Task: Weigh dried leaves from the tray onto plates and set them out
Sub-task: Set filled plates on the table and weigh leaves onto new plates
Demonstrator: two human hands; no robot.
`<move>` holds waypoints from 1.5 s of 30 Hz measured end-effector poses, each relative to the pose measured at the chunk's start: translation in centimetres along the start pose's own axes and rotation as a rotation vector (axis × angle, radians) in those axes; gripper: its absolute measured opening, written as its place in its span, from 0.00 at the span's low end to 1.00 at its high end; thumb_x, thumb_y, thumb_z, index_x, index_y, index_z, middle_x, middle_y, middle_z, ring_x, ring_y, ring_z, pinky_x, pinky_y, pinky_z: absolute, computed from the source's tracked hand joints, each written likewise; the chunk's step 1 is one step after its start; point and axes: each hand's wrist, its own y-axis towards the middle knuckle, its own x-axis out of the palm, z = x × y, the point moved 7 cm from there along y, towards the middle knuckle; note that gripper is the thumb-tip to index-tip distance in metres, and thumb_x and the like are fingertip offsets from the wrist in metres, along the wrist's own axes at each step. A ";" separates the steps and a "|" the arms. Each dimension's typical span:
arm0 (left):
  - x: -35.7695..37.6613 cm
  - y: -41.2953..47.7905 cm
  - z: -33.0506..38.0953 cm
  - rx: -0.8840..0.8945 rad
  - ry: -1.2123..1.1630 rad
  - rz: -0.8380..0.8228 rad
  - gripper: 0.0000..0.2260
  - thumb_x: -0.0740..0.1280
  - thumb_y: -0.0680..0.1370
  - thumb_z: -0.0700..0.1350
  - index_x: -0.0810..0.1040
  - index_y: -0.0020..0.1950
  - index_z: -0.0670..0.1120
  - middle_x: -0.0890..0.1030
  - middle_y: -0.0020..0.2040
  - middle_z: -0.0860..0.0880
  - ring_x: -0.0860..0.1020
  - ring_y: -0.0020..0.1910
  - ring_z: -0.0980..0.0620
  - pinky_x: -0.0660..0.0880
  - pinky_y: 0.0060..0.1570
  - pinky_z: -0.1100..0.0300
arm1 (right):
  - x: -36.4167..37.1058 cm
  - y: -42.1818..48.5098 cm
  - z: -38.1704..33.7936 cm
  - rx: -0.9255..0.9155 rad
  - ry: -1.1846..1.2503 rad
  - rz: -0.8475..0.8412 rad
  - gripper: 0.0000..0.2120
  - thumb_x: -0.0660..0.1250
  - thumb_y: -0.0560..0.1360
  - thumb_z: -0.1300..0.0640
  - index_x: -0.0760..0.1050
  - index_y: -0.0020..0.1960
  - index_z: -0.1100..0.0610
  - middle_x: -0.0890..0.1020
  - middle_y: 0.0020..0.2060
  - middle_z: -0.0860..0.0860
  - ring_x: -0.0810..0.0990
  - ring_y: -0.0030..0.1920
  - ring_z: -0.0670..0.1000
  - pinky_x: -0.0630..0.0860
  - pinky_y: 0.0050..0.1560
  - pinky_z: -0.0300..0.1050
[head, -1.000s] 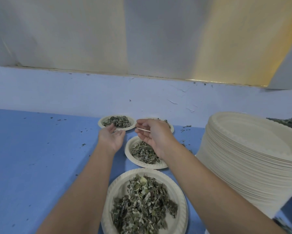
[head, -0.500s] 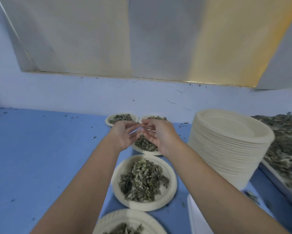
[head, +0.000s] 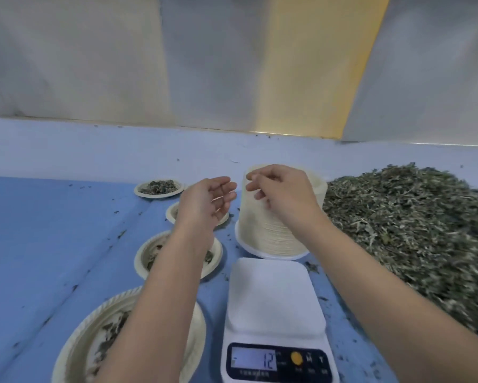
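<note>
Blue table (head: 39,244) surface speckled with leaf crumbs fills the lower frame. At bottom centre sits a white scale (head: 276,308), its platform bare and its display (head: 255,360) reading 12. At lower left, the nearest plate (head: 75,344) holds leaves and is partly covered by the left forearm. Beyond it, a second plate (head: 141,258) and a third plate (head: 171,212) run up the frame, with the farthest plate (head: 138,191) of leaves left of centre, near the wall (head: 94,150).

Mid-frame, both hands are raised above the table, close together but apart. The left hand (head: 204,205) is turned palm up over the third plate, its fingers (head: 226,186) loosely spread and holding nothing. The right hand (head: 282,192) is curled in front of the stack of plates (head: 262,233), which stands just behind the scale. Its forefinger (head: 253,176) and thumb tips meet in a pinch, but whether anything lies between them cannot be told.

A big heap of dried leaves (head: 411,230) fills the right side.
</note>
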 end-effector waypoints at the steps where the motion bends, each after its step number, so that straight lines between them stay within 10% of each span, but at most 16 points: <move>1: 0.2 -0.5 -0.4 0.003 -0.013 -0.001 0.10 0.57 0.79 0.38 0.77 0.44 0.42 0.82 0.35 0.49 0.78 0.36 0.53 0.71 0.37 0.64 | -1.3 0.0 -0.4 -0.094 -0.160 0.057 0.07 0.65 0.76 0.60 0.81 0.44 0.53 0.83 0.37 0.45 0.77 0.36 0.41 0.72 0.35 0.32; 7: 0.3 -2.1 -1.5 0.008 -0.050 0.017 0.10 0.58 0.79 0.39 0.78 0.45 0.42 0.82 0.35 0.50 0.78 0.34 0.54 0.73 0.32 0.67 | -3.6 1.2 0.1 -0.320 -0.937 -0.038 0.13 0.60 0.80 0.56 0.79 0.60 0.54 0.82 0.56 0.49 0.74 0.60 0.51 0.73 0.55 0.48; 38: 1.5 -3.1 -3.1 -0.051 -0.025 -0.013 0.11 0.58 0.78 0.38 0.78 0.42 0.44 0.82 0.30 0.52 0.77 0.27 0.58 0.72 0.30 0.69 | -1.3 1.1 1.1 -0.496 -1.158 -0.012 0.18 0.56 0.78 0.69 0.70 0.67 0.61 0.77 0.57 0.57 0.71 0.58 0.57 0.63 0.57 0.45; 45: 1.0 -2.8 -3.0 -0.006 0.054 0.039 0.07 0.62 0.78 0.41 0.79 0.48 0.45 0.82 0.48 0.48 0.79 0.35 0.55 0.77 0.36 0.67 | -0.6 -2.7 -1.0 -0.750 -1.004 0.103 0.15 0.66 0.69 0.75 0.78 0.54 0.69 0.82 0.44 0.63 0.80 0.45 0.64 0.76 0.47 0.55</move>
